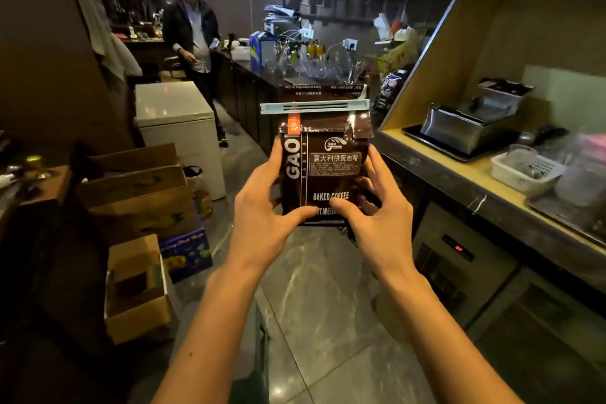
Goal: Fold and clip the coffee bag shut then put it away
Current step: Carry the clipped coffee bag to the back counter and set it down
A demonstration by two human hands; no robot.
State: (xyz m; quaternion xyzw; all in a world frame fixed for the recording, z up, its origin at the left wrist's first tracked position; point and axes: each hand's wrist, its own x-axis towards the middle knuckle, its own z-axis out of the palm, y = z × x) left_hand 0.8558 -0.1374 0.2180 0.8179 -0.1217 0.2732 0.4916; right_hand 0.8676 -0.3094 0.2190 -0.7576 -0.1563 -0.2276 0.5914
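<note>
Clipped coffee bag (323,170) between both hands' fingers (278,157).

Single head cam, wide-angle, worn by the person, pitched forward and down along a narrow bar aisle. Both forearms enter from the bottom edge, hands near frame centre and close to the lens, holding the coffee bag (323,170) upright at about chest height. Tiled floor (328,321) fills the lower middle. Tabletop (459,174) runs along the right edge, cardboard boxes (137,193) on the left. Strong barrel distortion at the edges. No second view, so no overlap.
</note>
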